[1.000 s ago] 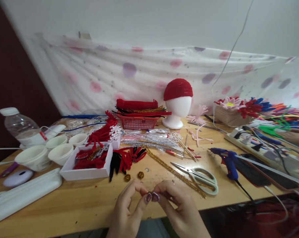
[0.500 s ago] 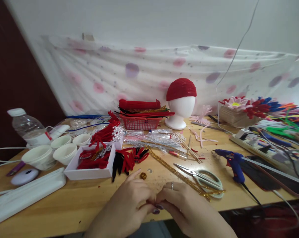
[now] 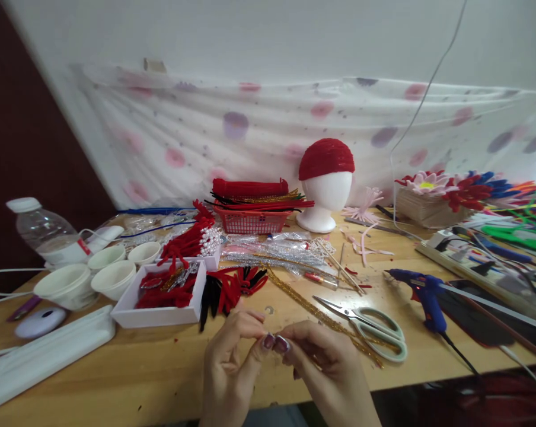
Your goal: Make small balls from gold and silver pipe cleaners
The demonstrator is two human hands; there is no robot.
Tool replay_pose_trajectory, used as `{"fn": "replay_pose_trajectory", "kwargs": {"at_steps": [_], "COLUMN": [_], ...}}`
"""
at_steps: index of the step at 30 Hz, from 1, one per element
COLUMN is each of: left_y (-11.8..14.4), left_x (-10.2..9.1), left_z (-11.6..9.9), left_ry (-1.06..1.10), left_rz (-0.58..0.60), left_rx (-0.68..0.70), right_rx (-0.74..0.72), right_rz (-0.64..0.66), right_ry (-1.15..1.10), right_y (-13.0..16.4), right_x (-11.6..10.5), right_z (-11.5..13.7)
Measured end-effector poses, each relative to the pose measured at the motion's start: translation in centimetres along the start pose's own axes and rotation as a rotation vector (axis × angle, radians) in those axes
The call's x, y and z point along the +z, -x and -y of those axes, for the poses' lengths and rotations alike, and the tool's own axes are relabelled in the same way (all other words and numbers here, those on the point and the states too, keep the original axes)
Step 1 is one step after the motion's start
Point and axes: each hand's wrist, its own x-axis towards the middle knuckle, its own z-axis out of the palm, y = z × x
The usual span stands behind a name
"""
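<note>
Your left hand (image 3: 227, 367) and right hand (image 3: 328, 370) meet thumb to thumb, pinching something too small to identify between the fingertips, while the gold stem (image 3: 310, 305) lies just beyond your right hand, its long axis running away and leftward.

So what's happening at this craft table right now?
A person sits at a cluttered wooden table, with the left hand and right hand brought together, fingertips pinching something too small to make out. Just beyond the hands lie a gold pipe cleaner and scissors; a blue glue gun lies to the right. A white tray of red pieces sits to the left, and a foam head wearing a red cap stands at the back.
</note>
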Motion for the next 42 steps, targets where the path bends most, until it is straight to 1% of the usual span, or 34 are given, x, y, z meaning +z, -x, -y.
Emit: {"fn": "replay_pose_trajectory", "kwargs": {"at_steps": [3,6,9,11,12,14,15,16,17,18,20,21,23,25,26,27,28,30,32,34,36,37,39,40,41,42], "left_y": [0.6,1.5,2.4,2.6,2.5,2.0,1.5,0.9,0.3,-0.3,-1.5,-2.1,-2.9,-3.5,-3.6,-3.7,-3.7,-3.4,-2.8,-2.0,-1.1,-0.7,0.1,0.5,0.7,0.9], "left_x": [1.0,2.2,2.9,2.7,2.3,1.1,0.4,-0.3,-0.9,-1.3,-1.5,-1.4,-1.0,-0.8,-0.8,-1.0,-1.2,-1.6,-1.6,-1.1,-0.1,0.5,1.5,1.7,1.9,1.8], "left_z": [-0.1,0.2,1.0,1.3,1.4,1.0,0.6,0.0,-0.6,-1.4,-2.8,-3.5,-4.5,-5.0,-5.1,-5.0,-4.8,-4.1,-3.1,-2.0,-1.0,-0.6,-0.2,-0.1,-0.2,-0.3], "left_ry": [-0.006,0.028,0.096,0.106,0.081,-0.036,-0.131,-0.236,-0.334,-0.411,-0.548,-0.598,-0.643,-0.635,-0.618,-0.592,-0.557,-0.468,-0.382,-0.323,-0.287,-0.272,-0.249,-0.240,-0.236,-0.236], "left_rz": [-0.140,-0.274,-0.300,-0.255,-0.208,-0.046,0.077,0.237,0.367,0.468,0.637,0.696,0.792,0.840,0.837,0.812,0.763,0.609,0.439,0.261,0.068,-0.033,-0.188,-0.221,-0.228,-0.211], "left_rx": [0.026,-0.054,-0.190,-0.250,-0.256,-0.217,-0.167,-0.112,-0.079,-0.034,-0.013,-0.008,0.029,0.074,0.090,0.099,0.104,0.114,0.118,0.098,0.071,0.063,0.059,0.058,0.050,0.039], "right_rx": [0.134,0.171,0.151,0.101,0.058,-0.058,-0.115,-0.168,-0.201,-0.222,-0.240,-0.247,-0.253,-0.243,-0.225,-0.195,-0.154,-0.048,0.063,0.141,0.186,0.192,0.176,0.157,0.133,0.106], "right_rz": [-0.097,-0.173,-0.184,-0.136,-0.085,0.049,0.128,0.204,0.287,0.370,0.503,0.542,0.570,0.581,0.580,0.565,0.536,0.443,0.326,0.214,0.092,0.033,-0.073,-0.109,-0.127,-0.128], "right_ry": [-0.203,-0.307,-0.290,-0.195,-0.118,0.091,0.206,0.313,0.405,0.477,0.558,0.573,0.573,0.557,0.538,0.510,0.468,0.333,0.140,-0.069,-0.230,-0.279,-0.306,-0.289,-0.255,-0.211], "right_y": [0.6,1.1,1.2,1.0,0.8,0.3,0.0,-0.3,-0.5,-0.8,-1.2,-1.3,-1.6,-1.8,-1.8,-1.8,-1.8,-1.7,-1.5,-1.2,-0.8,-0.5,0.0,0.2,0.4,0.5], "right_x": [1.3,2.4,2.4,1.5,0.8,-0.9,-1.7,-2.5,-3.1,-3.5,-4.0,-4.0,-3.9,-3.9,-3.9,-4.0,-4.0,-3.9,-3.2,-2.1,-0.6,0.2,1.4,1.7,1.9,1.7], "right_z": [-0.5,-1.0,-1.5,-1.5,-1.4,-0.8,-0.3,0.2,0.7,1.3,2.2,2.7,3.3,3.6,3.6,3.5,3.4,2.7,1.9,1.0,0.4,0.2,0.0,0.0,-0.1,0.0]}}
